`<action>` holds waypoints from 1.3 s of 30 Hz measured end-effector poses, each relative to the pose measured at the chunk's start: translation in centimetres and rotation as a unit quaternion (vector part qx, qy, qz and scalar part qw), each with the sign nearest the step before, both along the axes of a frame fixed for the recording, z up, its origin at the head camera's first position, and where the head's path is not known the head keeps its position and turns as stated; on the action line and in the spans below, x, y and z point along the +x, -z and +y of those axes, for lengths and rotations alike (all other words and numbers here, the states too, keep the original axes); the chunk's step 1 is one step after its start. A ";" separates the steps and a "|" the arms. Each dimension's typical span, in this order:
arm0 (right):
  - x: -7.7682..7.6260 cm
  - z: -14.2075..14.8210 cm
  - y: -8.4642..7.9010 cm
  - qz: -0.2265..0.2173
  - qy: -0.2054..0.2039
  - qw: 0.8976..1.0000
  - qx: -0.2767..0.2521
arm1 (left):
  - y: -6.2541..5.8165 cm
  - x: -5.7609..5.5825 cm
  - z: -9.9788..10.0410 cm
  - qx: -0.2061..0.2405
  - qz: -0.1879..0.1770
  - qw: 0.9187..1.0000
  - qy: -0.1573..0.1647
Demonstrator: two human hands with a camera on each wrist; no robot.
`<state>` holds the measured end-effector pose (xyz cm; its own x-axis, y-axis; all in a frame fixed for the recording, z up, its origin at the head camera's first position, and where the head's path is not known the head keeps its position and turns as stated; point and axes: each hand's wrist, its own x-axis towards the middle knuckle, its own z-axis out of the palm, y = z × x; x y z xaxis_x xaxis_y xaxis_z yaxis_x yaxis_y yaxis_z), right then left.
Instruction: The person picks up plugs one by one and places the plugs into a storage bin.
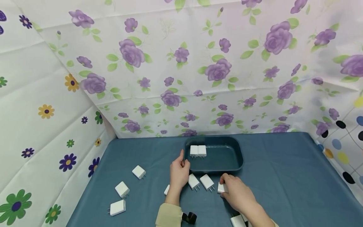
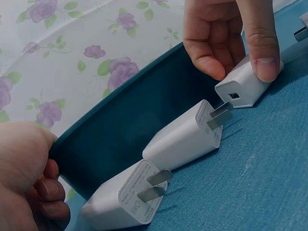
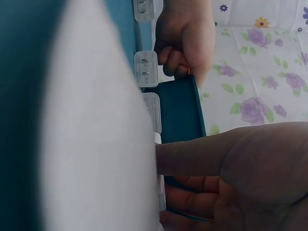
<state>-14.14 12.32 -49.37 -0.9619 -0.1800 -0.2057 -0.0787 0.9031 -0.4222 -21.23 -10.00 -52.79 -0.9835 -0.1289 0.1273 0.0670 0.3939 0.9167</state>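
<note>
My left hand [image 1: 180,174] grips the left side of a dark teal tray [image 1: 224,155], its fingers curled at the corner in the left wrist view. Inside the tray, two white plug chargers [image 1: 198,150] sit side by side at the upper left. With thumb and fingers, my right hand [image 1: 239,193] pinches another white charger [image 2: 239,91] just in front of the tray; its USB port faces the left wrist camera. Two more chargers, one left [image 1: 193,182] and one right [image 1: 207,182], lie between the hands along the tray's near wall, prongs pointing toward me.
Three chargers, an upper [image 1: 139,172], a middle [image 1: 122,189] and a lower one [image 1: 117,208], are scattered on the blue cloth at left. Another charger [image 1: 166,190] is partly behind my left wrist. One more [image 1: 237,221] lies by my right forearm. Flowered sheets [image 1: 170,78] stand behind.
</note>
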 end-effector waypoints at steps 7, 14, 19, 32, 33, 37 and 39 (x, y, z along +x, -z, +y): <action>-0.1 0.3 0.1 -0.002 -0.001 1.000 -0.014 | 0.1 -0.1 0.0 -0.009 0.003 1.000 0.000; -0.2 0.5 -0.1 -0.013 -0.005 1.000 -0.020 | 0.0 -0.1 0.2 -0.008 0.002 1.000 -0.006; -0.4 0.6 -0.3 -0.020 -0.003 1.000 -0.024 | -0.1 -0.1 0.2 -0.007 0.007 1.000 -0.003; -0.3 0.6 -0.5 -0.025 -0.009 0.999 -0.032 | -0.2 0.0 0.0 -0.001 0.005 1.000 0.000; -0.3 0.6 -0.5 -0.027 -0.009 0.999 -0.032 | -0.1 0.1 0.0 -0.002 0.005 1.000 0.001; -0.3 0.6 -0.4 -0.032 -0.008 0.999 -0.031 | -0.2 0.1 0.0 -0.002 0.006 1.000 0.002; -0.3 0.6 -0.4 -0.031 -0.007 0.999 -0.033 | -0.2 0.1 0.0 -0.001 0.007 1.000 0.002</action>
<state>-14.43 12.94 -48.99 -0.9450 -0.2075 -0.2529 -0.0619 0.8725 -0.4846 -21.08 -10.02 -52.56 -0.9822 -0.1238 0.1416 0.0821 0.3952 0.9149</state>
